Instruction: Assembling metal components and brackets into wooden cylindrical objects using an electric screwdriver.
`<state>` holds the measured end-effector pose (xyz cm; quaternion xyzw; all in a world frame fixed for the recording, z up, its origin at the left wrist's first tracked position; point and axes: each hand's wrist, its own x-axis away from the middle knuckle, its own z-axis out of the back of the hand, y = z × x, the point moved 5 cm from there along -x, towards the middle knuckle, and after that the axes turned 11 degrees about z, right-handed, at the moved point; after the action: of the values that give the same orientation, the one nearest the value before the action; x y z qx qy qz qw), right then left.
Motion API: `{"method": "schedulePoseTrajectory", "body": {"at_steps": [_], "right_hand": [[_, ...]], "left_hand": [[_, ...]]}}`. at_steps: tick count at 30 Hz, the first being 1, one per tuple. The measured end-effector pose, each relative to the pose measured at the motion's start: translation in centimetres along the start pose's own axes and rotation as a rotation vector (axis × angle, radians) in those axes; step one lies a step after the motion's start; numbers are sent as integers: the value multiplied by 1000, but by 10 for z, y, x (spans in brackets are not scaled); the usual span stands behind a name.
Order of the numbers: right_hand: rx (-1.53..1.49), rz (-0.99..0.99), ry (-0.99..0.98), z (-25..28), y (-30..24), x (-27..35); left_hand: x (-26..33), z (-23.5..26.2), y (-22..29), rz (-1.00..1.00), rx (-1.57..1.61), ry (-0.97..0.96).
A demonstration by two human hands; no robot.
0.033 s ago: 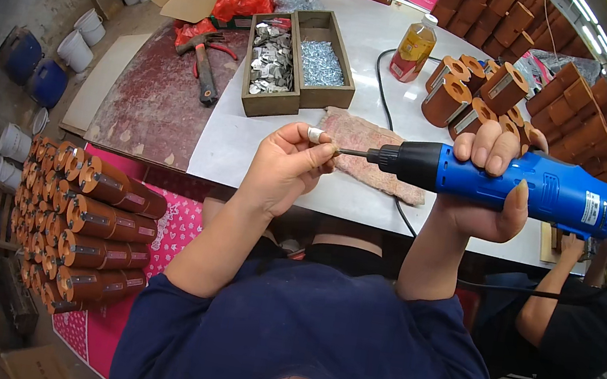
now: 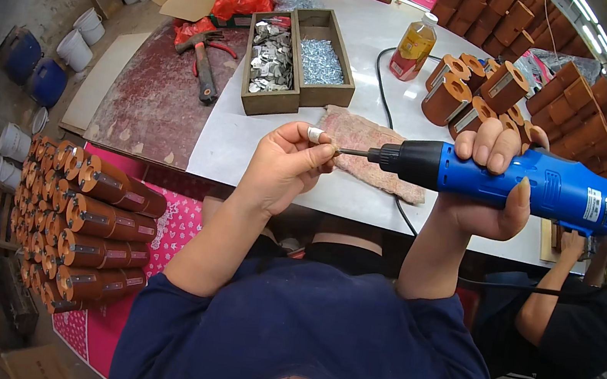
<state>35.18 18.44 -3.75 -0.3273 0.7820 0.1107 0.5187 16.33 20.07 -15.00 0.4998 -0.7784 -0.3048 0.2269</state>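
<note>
Brown cylindrical pieces (image 2: 92, 230), fitted with small metal plates, are seen stacked in rows at the far left, below the surface (image 2: 248, 143). On the surface itself a hammer (image 2: 203, 67) is laid on a worn reddish board (image 2: 153, 102), and beside it a two-part wooden box (image 2: 298, 61) is set, one half filled with flat metal pieces and the other with screws. The left hand (image 2: 283, 171) is raised above the near edge of the surface, its fingertips pinched shut at the bit of the drill, where a small item appears to be held; it is too small for its kind to be told. The blue electric screwdriver (image 2: 529, 186) is gripped firmly around its body by the right hand (image 2: 486, 188), level and pointing left, above a pinkish cloth (image 2: 371, 152). Further right, more brown cylinders (image 2: 472, 97) and a bottle of amber liquid (image 2: 414, 46) are stood on the surface. Judged from the large finished stack and the many pieces waiting, the work is well under way, with the present fastener only being set on the bit and nothing yet driven
</note>
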Motion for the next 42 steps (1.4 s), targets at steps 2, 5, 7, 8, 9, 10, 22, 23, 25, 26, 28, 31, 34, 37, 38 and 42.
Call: {"method": "schedulePoseTrajectory", "body": {"at_steps": [2,5,7,8,9,10,22,23,25,26,28,31,34,37,38,42], "right_hand": [[2,-7,-4,0,1,-1],[-17,-34,16,-3,5,-3],[-2,-57,-28,-7,9,-5],[-9,-69,-52,-7,10,-6],[-10,-72,-50,-8,11,-6],[-27,-104,-49,-10,15,-6],[43,-98,-215,-25,31,-11],[44,-100,-213,-25,32,-11],[108,-119,-228,-26,36,-12],[94,-122,-225,-26,37,-11],[132,-144,-214,-27,38,-11],[192,-167,-201,-29,41,-12],[217,-164,-194,-28,44,-11],[197,-156,-151,-29,44,-11],[173,-153,-112,-27,44,-12],[241,-182,-191,-26,44,-10]], "left_hand": [[2,-1,3,3,-38,5],[3,-3,6,-8,-170,39],[4,-1,8,-19,-263,72],[4,1,10,-16,-347,88],[5,1,12,-14,-431,103],[6,1,13,-13,-431,104],[3,-1,33,-174,-766,190],[2,-1,35,-171,-765,191],[2,-5,40,-271,-902,149],[1,-2,39,-272,-933,152],[1,-3,40,-284,-952,144],[3,-4,41,-301,-995,141],[3,-1,38,-335,-1025,155],[5,-2,35,-371,-1019,167],[6,-2,35,-379,-1008,171],[6,2,34,-377,-1031,180]]}}
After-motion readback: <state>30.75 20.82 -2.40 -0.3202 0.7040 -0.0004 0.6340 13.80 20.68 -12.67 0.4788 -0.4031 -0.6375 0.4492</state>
